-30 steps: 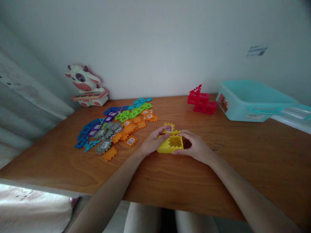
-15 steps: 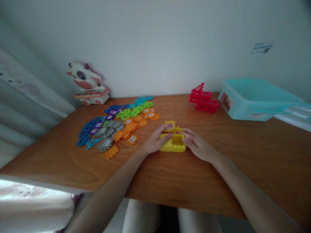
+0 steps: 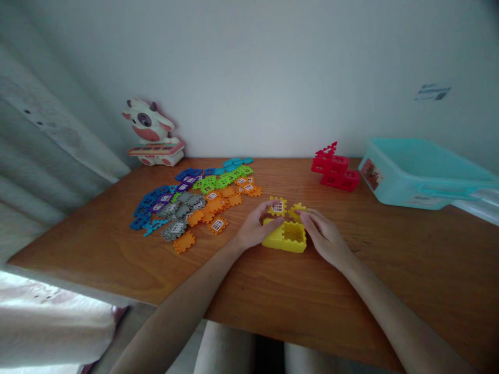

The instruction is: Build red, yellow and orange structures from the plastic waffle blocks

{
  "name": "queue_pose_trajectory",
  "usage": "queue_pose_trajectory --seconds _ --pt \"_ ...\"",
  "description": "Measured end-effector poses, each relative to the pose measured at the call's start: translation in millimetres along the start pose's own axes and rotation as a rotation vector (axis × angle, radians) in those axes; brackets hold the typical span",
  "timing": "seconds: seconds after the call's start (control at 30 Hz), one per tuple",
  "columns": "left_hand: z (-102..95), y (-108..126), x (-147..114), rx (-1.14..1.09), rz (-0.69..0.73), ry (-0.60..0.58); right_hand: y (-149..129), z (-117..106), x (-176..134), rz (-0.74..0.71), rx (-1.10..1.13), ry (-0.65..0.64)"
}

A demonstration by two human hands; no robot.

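Observation:
A low yellow box point(image 3: 284, 244) made of interlocking tiles rests on the wooden table in front of me, its right part uncovered at the top. My left hand point(image 3: 255, 226) curls around the box's left end, thumb on top and fingers behind. In my right hand point(image 3: 323, 234), a loose yellow tile point(image 3: 298, 211) is pinched between thumb and fingers, just behind the box's right part. Another yellow tile with a white window point(image 3: 278, 207) is behind the box, near my left fingertips.
Loose interlocking tiles point(image 3: 208, 206) in several colours spread over the left of the table point(image 3: 249, 291). A red tile construction point(image 3: 336, 169) and a turquoise bin point(image 3: 409, 179) stand at the back right. At the back left is a cow-shaped toy keyboard point(image 3: 154, 140).
My right hand has moved from the box's right edge to take hold of the yellow tile, now lifted or shifted rightward. The left hand stays at the box. The camera view has shifted slightly.

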State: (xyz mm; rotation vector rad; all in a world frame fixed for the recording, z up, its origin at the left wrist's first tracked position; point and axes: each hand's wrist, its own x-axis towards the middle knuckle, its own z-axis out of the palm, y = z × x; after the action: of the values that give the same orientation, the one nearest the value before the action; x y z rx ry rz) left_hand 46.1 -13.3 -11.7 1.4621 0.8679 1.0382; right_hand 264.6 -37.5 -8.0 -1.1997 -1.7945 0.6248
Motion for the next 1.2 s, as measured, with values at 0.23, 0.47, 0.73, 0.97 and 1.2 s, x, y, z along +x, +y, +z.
queue_pose_trajectory --seconds 0.23,0.47,0.73,0.97,1.2 --pt "-6.8 3 8 -0.076 0.123 0.218 6 -6 4 0.147 0.147 0.308" --pt "-4.0 8 8 -0.26 0.087 0.261 3 -11 7 0.253 0.259 0.351" --pt "-2.5 14 9 -0.181 0.079 0.242 5 -16 6 0.135 0.027 0.418" --pt "-3.4 14 7 -0.071 0.101 0.258 0 -14 7 0.286 0.137 0.377" --pt "1.0 22 0 0.193 0.241 0.302 -5 -10 6 0.27 0.185 0.286"
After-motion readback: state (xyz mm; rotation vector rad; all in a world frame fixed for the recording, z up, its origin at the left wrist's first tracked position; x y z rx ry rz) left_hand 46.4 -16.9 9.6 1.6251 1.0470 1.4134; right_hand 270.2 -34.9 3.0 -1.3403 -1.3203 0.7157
